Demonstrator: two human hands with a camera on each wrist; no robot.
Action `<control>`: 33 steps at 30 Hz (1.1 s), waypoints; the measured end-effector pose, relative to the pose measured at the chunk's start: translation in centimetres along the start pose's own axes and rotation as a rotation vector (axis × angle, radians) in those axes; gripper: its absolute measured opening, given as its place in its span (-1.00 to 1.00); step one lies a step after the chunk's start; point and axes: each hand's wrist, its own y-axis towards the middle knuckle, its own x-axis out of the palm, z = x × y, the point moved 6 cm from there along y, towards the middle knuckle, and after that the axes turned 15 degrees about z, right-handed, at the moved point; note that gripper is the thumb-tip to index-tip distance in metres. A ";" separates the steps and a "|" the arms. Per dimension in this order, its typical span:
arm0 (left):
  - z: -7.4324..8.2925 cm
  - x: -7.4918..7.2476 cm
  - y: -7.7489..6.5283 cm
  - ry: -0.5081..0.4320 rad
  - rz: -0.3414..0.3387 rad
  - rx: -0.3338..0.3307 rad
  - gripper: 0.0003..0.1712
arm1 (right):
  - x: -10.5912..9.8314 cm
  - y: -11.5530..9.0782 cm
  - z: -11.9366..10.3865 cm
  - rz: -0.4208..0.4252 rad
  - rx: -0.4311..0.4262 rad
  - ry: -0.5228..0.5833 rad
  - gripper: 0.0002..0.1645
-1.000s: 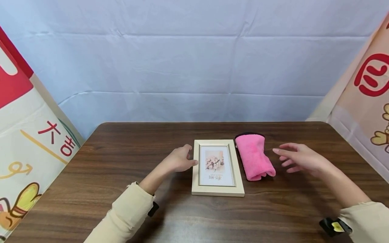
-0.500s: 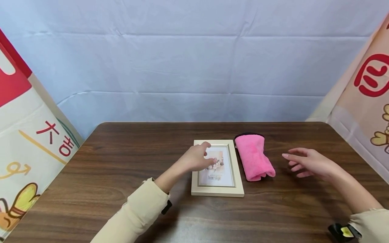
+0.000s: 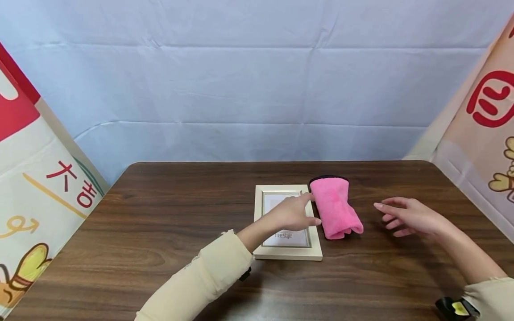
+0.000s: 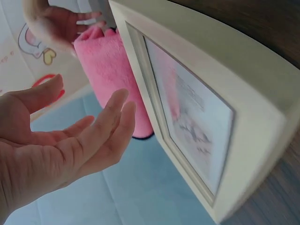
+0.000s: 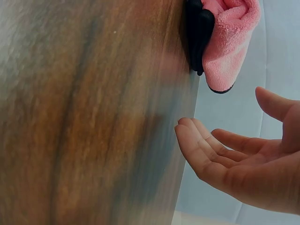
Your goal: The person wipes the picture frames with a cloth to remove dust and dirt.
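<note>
A cream picture frame (image 3: 289, 255) lies face up on the wooden table, showing a flower print and the words "free style". Right beside it is a folded pink plush cloth (image 3: 336, 207) with a dark edge. My left hand (image 3: 292, 214) hovers over the frame, thumb and fingers spread, fingertips near the cloth's left side. In the left wrist view that hand (image 4: 70, 145) holds nothing. My right hand (image 3: 413, 216) is in the air to the right of the cloth, apart from it, with relaxed fingers. Under the cloth, the right wrist view reveals a black object (image 5: 199, 35) of unclear kind.
The brown wood-grain table (image 3: 180, 200) ends at a pale hanging cloth backdrop (image 3: 241, 89). Printed banners hang at the left (image 3: 44, 178) and right (image 3: 482, 142) sides.
My left hand has moved right, from the frame's left edge across it to beside the pink cloth. My right hand has shifted slightly right, away from the cloth. Frame and cloth stay put.
</note>
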 end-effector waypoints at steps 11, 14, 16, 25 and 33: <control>3.8 1.7 1.3 0.034 -0.039 0.040 -0.48 | 0.5 -0.1 -0.2 -0.008 -0.019 0.002 -0.12; 4.4 2.2 1.6 0.034 -0.054 0.047 -0.50 | 0.6 -0.2 -0.2 -0.010 -0.025 -0.002 -0.13; 4.7 2.6 1.9 0.041 -0.062 0.042 -0.52 | 0.6 -0.2 -0.2 -0.011 -0.030 -0.001 -0.14; 5.0 4.4 2.5 0.038 -0.099 -0.039 -0.59 | 0.7 -0.3 -0.2 -0.017 -0.031 0.000 -0.15; 5.2 5.8 3.1 0.059 -0.172 -0.070 -0.55 | 0.7 -0.2 -0.3 -0.024 -0.033 0.005 -0.18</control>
